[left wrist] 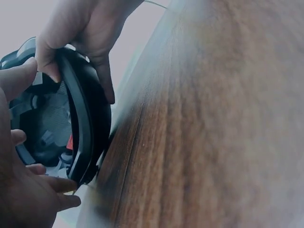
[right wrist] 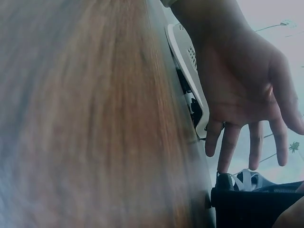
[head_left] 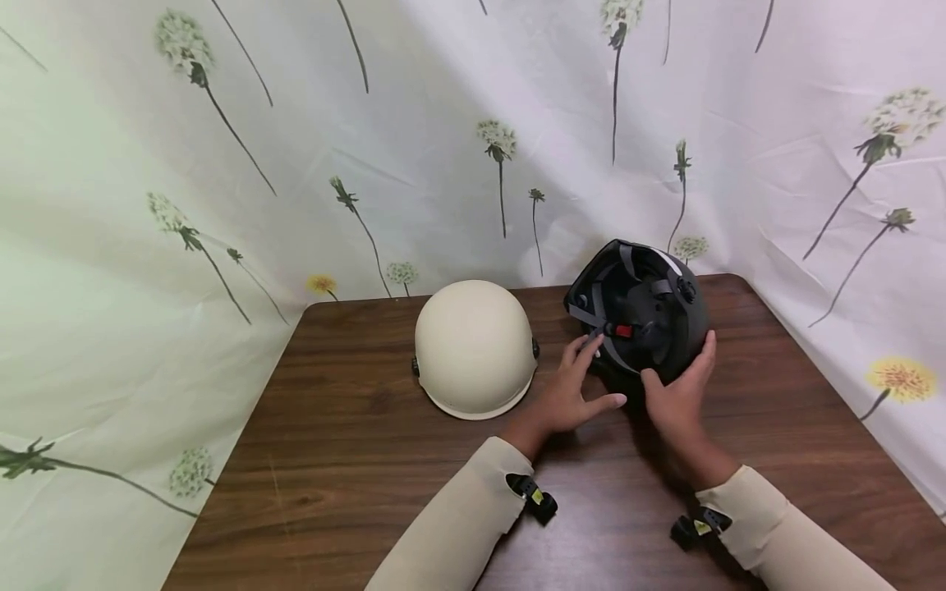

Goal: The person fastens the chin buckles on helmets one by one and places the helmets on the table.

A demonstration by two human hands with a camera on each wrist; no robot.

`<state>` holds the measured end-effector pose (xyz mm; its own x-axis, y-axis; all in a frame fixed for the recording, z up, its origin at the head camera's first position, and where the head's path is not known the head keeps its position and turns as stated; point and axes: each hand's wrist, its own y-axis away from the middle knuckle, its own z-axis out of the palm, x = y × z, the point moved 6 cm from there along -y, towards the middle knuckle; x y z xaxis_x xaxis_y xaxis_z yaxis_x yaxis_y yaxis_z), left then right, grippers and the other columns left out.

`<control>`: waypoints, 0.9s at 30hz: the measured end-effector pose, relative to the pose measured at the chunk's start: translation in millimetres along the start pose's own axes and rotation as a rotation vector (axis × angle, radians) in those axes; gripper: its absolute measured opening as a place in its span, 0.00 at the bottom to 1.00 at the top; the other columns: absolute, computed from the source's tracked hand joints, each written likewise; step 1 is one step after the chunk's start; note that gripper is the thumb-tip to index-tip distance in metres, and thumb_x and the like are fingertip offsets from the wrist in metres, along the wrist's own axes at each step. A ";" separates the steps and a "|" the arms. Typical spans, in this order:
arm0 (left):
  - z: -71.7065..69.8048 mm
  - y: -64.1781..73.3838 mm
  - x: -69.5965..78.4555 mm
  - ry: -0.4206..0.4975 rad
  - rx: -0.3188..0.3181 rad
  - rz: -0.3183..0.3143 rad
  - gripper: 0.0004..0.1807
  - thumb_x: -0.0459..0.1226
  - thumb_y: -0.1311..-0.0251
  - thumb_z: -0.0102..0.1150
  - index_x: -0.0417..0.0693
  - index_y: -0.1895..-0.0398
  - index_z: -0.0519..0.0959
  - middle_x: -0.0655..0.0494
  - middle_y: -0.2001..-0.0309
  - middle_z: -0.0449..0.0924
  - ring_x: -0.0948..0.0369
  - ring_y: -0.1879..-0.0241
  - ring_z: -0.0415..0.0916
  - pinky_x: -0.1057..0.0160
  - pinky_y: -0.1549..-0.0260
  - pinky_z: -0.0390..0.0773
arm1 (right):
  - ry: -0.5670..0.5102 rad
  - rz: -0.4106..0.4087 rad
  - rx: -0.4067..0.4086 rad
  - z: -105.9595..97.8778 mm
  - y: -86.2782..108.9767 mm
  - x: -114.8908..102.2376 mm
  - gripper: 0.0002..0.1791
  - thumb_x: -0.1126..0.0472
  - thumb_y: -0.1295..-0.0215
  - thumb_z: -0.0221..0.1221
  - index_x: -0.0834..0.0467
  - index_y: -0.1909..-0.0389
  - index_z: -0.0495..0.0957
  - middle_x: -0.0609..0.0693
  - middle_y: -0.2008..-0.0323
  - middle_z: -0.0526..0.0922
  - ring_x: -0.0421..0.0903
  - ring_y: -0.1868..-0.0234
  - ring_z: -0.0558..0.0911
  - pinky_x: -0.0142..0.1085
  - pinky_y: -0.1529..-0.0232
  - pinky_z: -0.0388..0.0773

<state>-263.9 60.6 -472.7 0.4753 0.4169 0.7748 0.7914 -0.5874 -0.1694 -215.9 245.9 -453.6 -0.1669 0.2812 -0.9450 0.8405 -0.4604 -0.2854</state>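
A black helmet (head_left: 693, 316) is tilted on the table's right half, its padded inside towards me. A red buckle (head_left: 624, 331) and grey straps show inside. My right hand (head_left: 678, 402) grips the near right rim, thumb on the rim and fingers round the outer shell, as the left wrist view also shows. At the helmet's left side is my left hand (head_left: 571, 398), its fingers (right wrist: 256, 142) spread and its fingertips by the rim and strap. Whether they touch I cannot tell. A cream helmet (head_left: 475, 349) sits dome up, left of that hand.
The dark wooden table (head_left: 332, 476) reaches back to a white cloth (head_left: 443, 189) printed with dandelions. This cloth also hangs along the left and right sides. Black wrist cameras are strapped over both beige sleeves (head_left: 458, 525).
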 end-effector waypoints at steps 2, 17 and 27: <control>0.8 -0.6 1.3 0.001 -0.014 0.003 0.52 0.59 0.32 0.63 0.66 0.13 0.44 0.53 0.15 0.39 0.48 0.22 0.60 0.42 0.32 0.71 | -0.019 0.031 -0.003 -2.5 -0.2 1.8 0.58 0.70 0.34 0.57 0.46 0.15 0.29 0.48 0.16 0.35 0.44 0.18 0.42 0.41 0.20 0.40; -21.1 -3.6 12.8 0.063 0.097 0.035 0.52 0.56 0.32 0.64 0.63 0.13 0.45 0.44 0.16 0.42 0.47 0.19 0.53 0.40 0.28 0.64 | 0.030 -0.261 0.094 -9.7 -3.1 -19.9 0.51 0.81 0.42 0.50 0.58 0.16 0.47 0.55 0.18 0.44 0.47 0.20 0.49 0.37 0.22 0.45; -82.6 -24.7 75.2 -0.140 0.450 0.024 0.55 0.59 0.34 0.67 0.53 0.13 0.48 0.45 0.15 0.39 0.46 0.17 0.45 0.35 0.26 0.57 | 0.007 -0.411 0.094 -0.6 14.1 -54.5 0.47 0.86 0.48 0.45 0.72 0.21 0.50 0.68 0.21 0.45 0.62 0.21 0.48 0.42 0.22 0.44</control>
<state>-279.5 49.1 -360.0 0.5182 0.5147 0.6831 0.8529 -0.2518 -0.4574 -194.7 224.6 -406.0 -0.4746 0.4627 -0.7488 0.6542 -0.3837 -0.6518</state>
